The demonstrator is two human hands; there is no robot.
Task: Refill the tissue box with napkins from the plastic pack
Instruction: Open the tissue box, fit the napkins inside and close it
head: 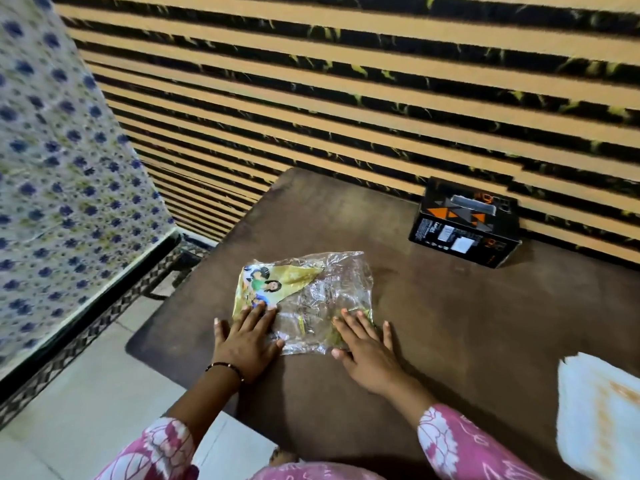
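I am pressing both palms flat on the plastic pack (304, 299), which is lying crumpled and almost completely flattened near the front middle of the dark brown table (433, 323). My left hand (247, 342) is resting with straight, spread fingers on the pack's near left corner, over the printed yellow part, and my right hand (367, 351) is lying the same way on its near right corner; neither hand is gripping anything, both are simply bearing down. Judging by how thin and see-through the wrapper is looking, I am taking it to be empty, so I am probably smoothing it out at the tail end of the job, though I cannot be sure. The tissue box (465, 225), black with orange triangles, is sitting well apart at the far right of the table, close against the striped wall (346, 81), its top slot facing up; I cannot tell whether napkins are showing in it. A white, soft-looking pile (599, 414) is lying at the table's right edge, possibly napkins, too blurred to confirm. If so, my next move is calling for lifting off the wrapper, gathering that pile, and bringing it to the box.
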